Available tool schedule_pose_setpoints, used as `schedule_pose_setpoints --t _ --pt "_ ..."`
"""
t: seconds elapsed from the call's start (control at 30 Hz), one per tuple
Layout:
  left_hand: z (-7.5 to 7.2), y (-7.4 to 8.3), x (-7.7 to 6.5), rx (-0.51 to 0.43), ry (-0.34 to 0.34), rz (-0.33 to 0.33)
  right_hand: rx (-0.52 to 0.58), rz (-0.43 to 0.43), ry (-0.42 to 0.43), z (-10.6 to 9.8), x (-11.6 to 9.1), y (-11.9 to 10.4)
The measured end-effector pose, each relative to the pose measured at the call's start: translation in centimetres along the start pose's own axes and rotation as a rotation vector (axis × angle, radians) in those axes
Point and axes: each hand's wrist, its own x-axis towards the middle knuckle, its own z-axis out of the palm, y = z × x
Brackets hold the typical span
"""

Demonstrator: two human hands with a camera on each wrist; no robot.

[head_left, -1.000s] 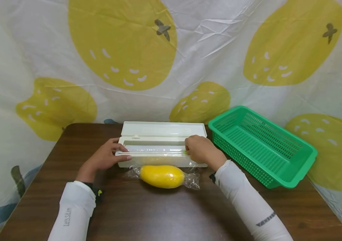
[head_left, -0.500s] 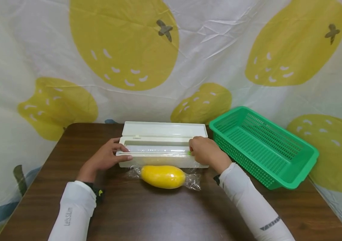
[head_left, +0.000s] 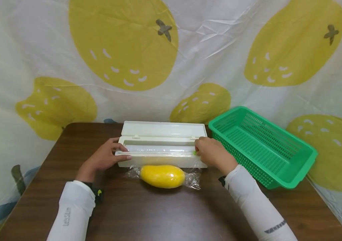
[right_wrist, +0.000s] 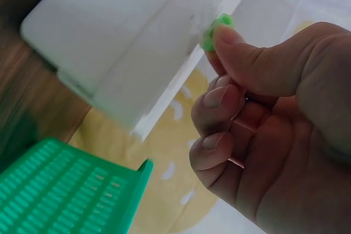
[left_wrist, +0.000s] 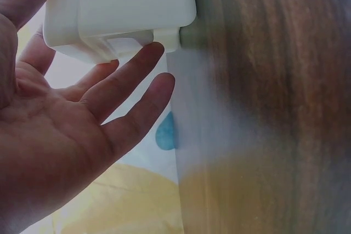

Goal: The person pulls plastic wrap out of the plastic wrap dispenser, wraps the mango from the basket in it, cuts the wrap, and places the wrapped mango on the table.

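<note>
A white cling film dispenser box [head_left: 155,162] sits on the table with its lid [head_left: 164,129] tipped back. Inside lies a roll of clear film [head_left: 152,148]. My left hand [head_left: 107,156] grips the box's left end, thumb on the front edge; in the left wrist view its other fingers spread under that end. Between thumb and forefinger my right hand [head_left: 212,153] pinches a small green slide cutter [right_wrist: 220,24], near the right end of the rail along the front edge. In front of the box is a yellow, mango-like fruit [head_left: 162,176] in clear film, its ends twisted.
To the right of the box stands a green plastic basket [head_left: 264,150], set at an angle near my right forearm. A fruit-print cloth [head_left: 195,60] hangs behind the brown wooden table [head_left: 146,217].
My right hand has slid the green cutter rightward along the rail, toward the box's right end. My left hand has kept its hold, and the wrapped fruit lies where it was.
</note>
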Motion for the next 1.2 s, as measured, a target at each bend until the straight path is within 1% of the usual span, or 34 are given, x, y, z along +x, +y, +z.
schedule_pose_setpoints --t 0.2,0.33,0.43,0.6,0.7,0.9,1.2 --pt "-0.1 0.1 0.0 0.016 0.000 0.016 -0.004 0.024 0.013 -0.1 -0.8 1.1" --pt "-0.1 0.1 -0.2 0.016 0.005 0.008 0.001 0.034 0.018 0.0 -1.3 1.7" --pt "0.0 0.1 -0.4 0.018 0.007 0.000 0.007 0.024 0.018 0.0 -1.5 1.9" --pt "0.2 0.4 -0.6 0.023 0.014 0.025 0.008 0.006 0.034 0.0 -1.9 2.2" --pt "0.3 0.7 -0.6 0.018 0.015 0.027 0.017 -0.003 0.055 0.0 -2.2 2.5" --pt "0.0 0.7 -0.3 0.016 -0.007 0.014 0.038 0.005 0.055 -0.1 -2.2 2.7" --pt "-0.2 0.6 -0.2 0.020 0.002 0.030 0.029 0.017 0.055 0.0 -1.9 2.7"
